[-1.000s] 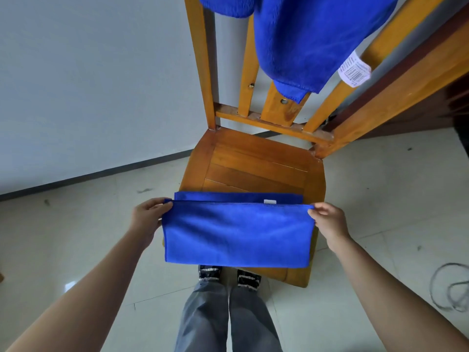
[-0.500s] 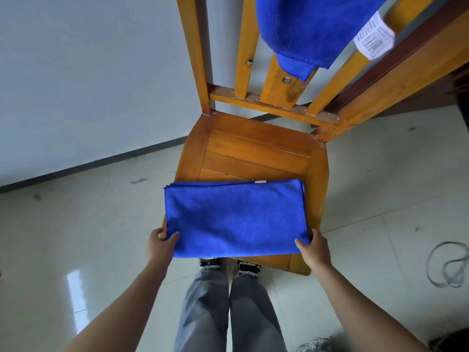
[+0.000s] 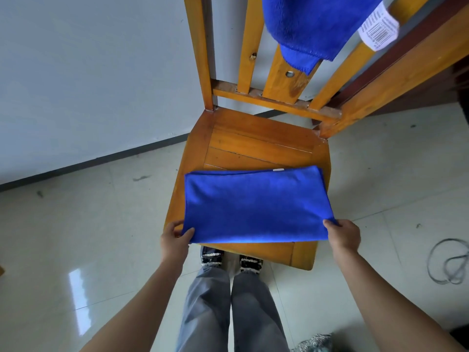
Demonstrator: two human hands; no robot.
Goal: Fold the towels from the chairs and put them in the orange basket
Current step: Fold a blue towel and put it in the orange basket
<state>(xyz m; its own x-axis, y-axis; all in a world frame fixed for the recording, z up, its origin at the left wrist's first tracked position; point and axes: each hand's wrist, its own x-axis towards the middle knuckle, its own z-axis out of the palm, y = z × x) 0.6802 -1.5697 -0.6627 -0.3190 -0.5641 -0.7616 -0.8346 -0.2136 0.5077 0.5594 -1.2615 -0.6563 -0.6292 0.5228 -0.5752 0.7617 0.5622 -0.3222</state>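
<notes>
– Pale glossy floor [image 3: 76,237] tiles run up to a light wall [image 3: 88,72] with a dark skirting line. What stands on them?

– One wooden chair [image 3: 253,143], set close to the wall and seen from above. The folded towel [image 3: 256,204], blue, lies flat on the front half of the seat. Its near edge stops just short of the seat's front edge, and a small white label [image 3: 278,170] peeks out at its far edge.

– And the hands?

– The left hand [image 3: 175,241] pinches the towel's near left corner, thumb on top and fingers curled at the side edge. The right hand [image 3: 344,236] holds the near right corner. Its thumb lies on the cloth; the other fingers are hidden, so how far they reach under cannot be told.

– Is the towel lifted?

– It looks flat against the seat. Only the two near corners are taken up by the hands.

– Anything else blue?

– A second towel [image 3: 309,24] hangs over the chair's backrest slats, well above the seat, with a white barcode tag [image 3: 379,29] at its right side.

– What is below the seat?

– The person's grey trousers [image 3: 228,313] and dark shoes [image 3: 212,255], toes just under the front edge. A looped grey cable [image 3: 449,265] lies on the tiles to the right, well apart from the chair.
</notes>
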